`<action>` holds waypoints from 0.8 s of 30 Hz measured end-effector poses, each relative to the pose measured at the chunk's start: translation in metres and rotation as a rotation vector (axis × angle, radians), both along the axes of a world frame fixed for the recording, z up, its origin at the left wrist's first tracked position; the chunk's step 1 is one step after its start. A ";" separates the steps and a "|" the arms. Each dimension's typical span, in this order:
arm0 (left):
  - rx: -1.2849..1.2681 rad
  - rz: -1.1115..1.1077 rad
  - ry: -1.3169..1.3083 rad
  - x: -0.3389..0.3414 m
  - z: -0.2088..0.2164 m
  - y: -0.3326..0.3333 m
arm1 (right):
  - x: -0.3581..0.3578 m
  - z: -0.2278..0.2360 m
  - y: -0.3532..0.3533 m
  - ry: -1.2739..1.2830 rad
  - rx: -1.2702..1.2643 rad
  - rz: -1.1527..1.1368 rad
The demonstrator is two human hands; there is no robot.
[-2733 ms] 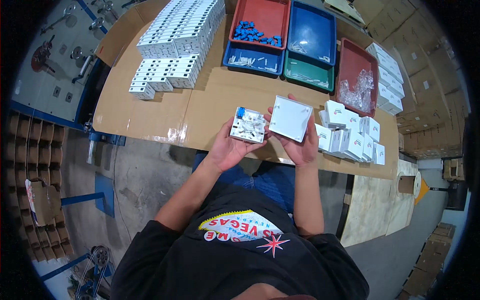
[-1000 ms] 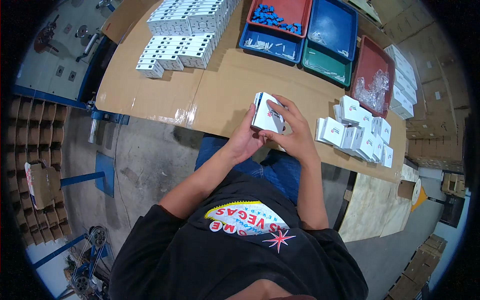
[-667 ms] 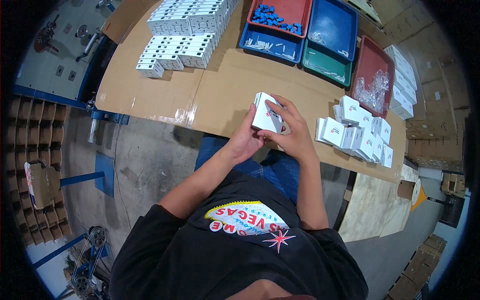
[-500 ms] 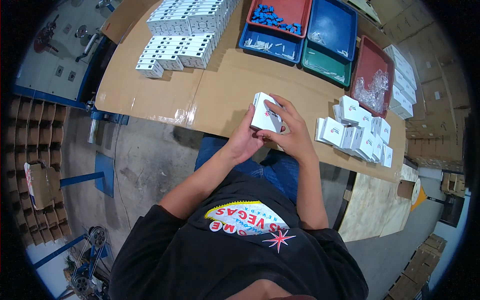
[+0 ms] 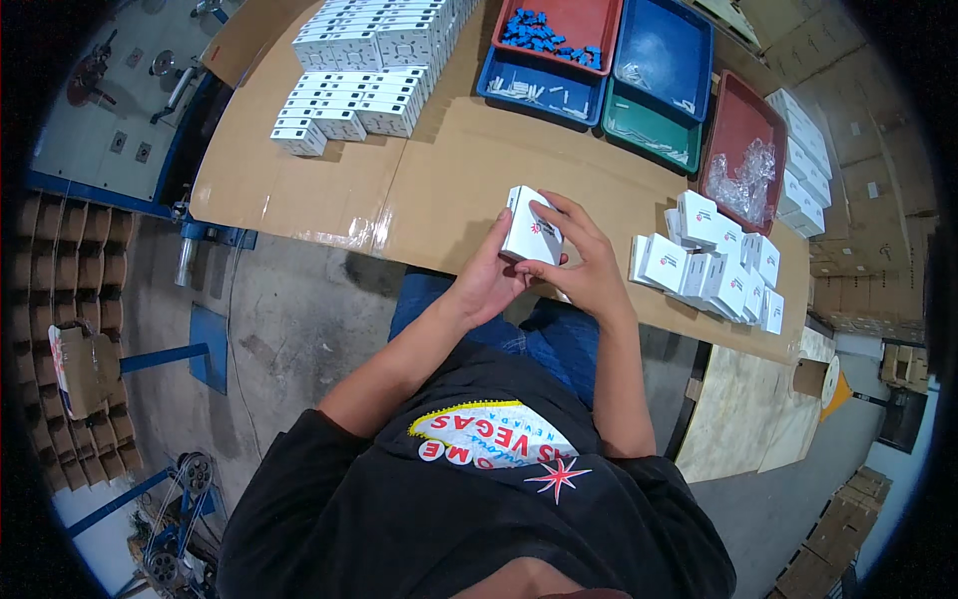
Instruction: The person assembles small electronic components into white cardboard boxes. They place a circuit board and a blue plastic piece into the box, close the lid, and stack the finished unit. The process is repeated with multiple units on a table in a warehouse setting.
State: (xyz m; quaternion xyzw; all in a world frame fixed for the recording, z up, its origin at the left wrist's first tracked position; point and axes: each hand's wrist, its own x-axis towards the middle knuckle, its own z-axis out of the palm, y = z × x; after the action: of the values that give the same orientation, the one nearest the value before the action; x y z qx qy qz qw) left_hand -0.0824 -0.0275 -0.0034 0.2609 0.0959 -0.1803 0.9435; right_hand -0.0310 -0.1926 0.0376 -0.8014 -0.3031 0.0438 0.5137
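Between my two hands, over the near edge of the table, is a small white box with a reddish mark on its face. My left hand grips its left side and lower end, thumb along the edge. The fingers of my right hand lie across the box's face and right side, with the thumb at its lower end. The box's underside is hidden. To the right, a loose pile of similar white boxes lies near the table edge.
Many white boxes stand in stacked rows at the far left of the cardboard-covered table. Trays at the back hold parts: a red tray with blue pieces, a blue tray, a green tray, and a dark red tray with clear plastic.
The box tilts very slightly in my hands, and my right fingers have shifted a little on its face. Everything else stays as it was.
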 end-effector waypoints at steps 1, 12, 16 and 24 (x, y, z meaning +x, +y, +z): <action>0.007 -0.009 -0.006 0.000 0.000 0.001 | -0.001 0.001 0.000 0.022 0.011 -0.007; 0.014 -0.005 -0.014 0.002 -0.003 0.001 | -0.002 0.000 0.004 0.053 0.018 -0.027; 0.036 0.001 0.004 0.001 -0.002 0.000 | -0.002 0.000 0.004 0.036 0.012 -0.026; 0.103 -0.008 0.001 0.001 -0.005 0.000 | -0.002 -0.002 0.004 0.010 -0.007 -0.026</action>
State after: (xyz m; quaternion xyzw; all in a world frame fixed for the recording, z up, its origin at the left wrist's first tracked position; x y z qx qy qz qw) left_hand -0.0817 -0.0277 -0.0084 0.3093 0.1047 -0.1790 0.9281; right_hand -0.0328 -0.1884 0.0351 -0.8068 -0.2899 0.0421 0.5131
